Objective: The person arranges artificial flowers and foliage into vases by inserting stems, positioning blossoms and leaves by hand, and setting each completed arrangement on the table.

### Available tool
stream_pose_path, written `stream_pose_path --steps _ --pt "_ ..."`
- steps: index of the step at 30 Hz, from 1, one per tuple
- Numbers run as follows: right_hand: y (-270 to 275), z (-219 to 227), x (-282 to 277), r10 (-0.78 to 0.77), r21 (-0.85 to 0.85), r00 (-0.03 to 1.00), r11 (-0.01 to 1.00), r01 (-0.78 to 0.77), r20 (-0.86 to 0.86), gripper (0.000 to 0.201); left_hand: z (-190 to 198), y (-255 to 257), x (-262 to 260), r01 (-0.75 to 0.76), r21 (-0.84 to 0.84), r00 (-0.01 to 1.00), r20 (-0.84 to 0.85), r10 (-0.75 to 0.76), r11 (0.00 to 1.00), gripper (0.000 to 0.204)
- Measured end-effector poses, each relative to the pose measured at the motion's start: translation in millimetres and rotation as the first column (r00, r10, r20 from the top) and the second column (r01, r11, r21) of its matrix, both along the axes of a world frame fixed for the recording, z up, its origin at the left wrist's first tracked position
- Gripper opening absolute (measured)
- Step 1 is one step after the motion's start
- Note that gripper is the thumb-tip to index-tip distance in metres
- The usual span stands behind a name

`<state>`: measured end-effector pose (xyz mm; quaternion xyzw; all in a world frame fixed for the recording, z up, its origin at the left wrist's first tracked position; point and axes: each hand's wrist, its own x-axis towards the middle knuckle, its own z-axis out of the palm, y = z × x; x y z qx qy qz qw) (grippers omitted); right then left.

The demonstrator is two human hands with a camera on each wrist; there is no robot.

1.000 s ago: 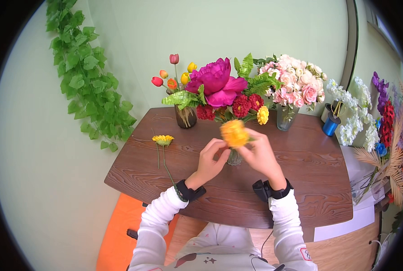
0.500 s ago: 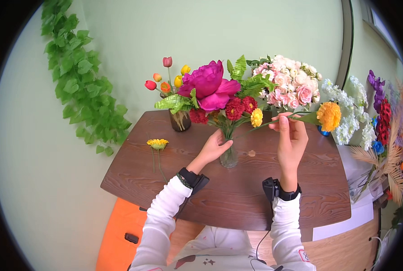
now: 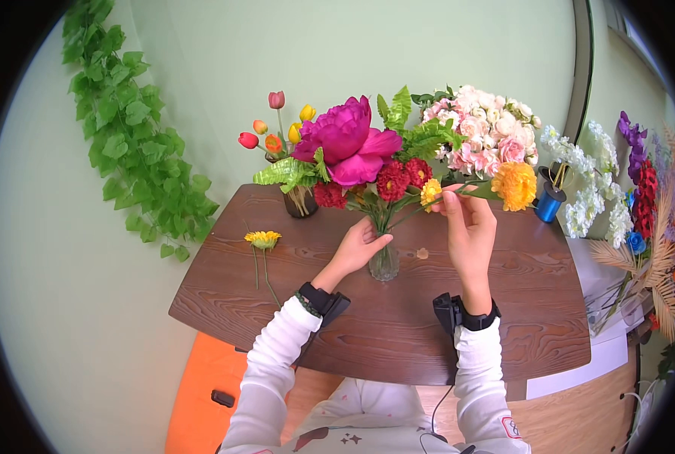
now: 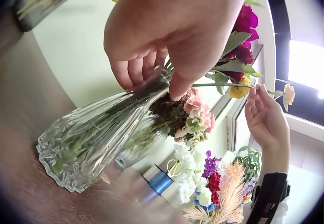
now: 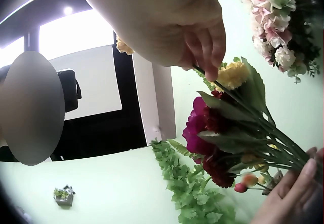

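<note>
My left hand [image 3: 358,248] curls its fingers and thumb round the neck of a clear glass vase [image 4: 96,138], right where the stems enter it. Out of the vase rise a large magenta peony [image 3: 349,140], several dark red flowers [image 3: 392,180], a small yellow flower [image 3: 430,192] and green leaves. To the right, my right hand [image 3: 472,238] pinches the thin green stem [image 5: 238,100] of an orange-yellow flower [image 3: 514,186] between thumb and fingertips. Its bloom points right, and the stem slants down left into the bunch at the vase's mouth.
A yellow flower [image 3: 263,240] lies on the dark wooden table [image 3: 315,333] at left. Behind stand a brown vase [image 3: 301,201] with tulips and a pink rose bouquet [image 3: 496,136]. A blue ribbon spool [image 3: 549,206] sits at the right edge, with white blossoms [image 3: 583,219] beyond.
The right hand has carried the orange-yellow flower from in front of the vase out to the right, then slightly back left. The left hand has settled round the vase's neck.
</note>
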<state>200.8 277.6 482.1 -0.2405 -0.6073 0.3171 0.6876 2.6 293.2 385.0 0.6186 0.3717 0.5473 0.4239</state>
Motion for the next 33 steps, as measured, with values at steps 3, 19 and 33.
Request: stream_pose_path --steps 3,19,33 --pt "-4.1 2.7 -0.5 -0.035 0.011 0.999 0.999 0.035 0.035 0.013 -0.6 0.1 0.5 -0.008 -0.001 1.000 0.007 0.008 1.000 0.040" --pt "-1.2 -9.4 -3.0 -0.334 0.274 0.890 0.928 0.252 0.312 0.012 2.6 -4.3 3.0 -0.066 -0.035 0.998 -0.004 0.065 0.997 0.033" --pt "3.4 -7.6 -19.4 0.020 -0.006 1.000 1.000 -0.020 0.007 0.015 15.3 1.6 8.3 -0.142 0.057 0.986 -0.076 0.146 0.988 0.025"
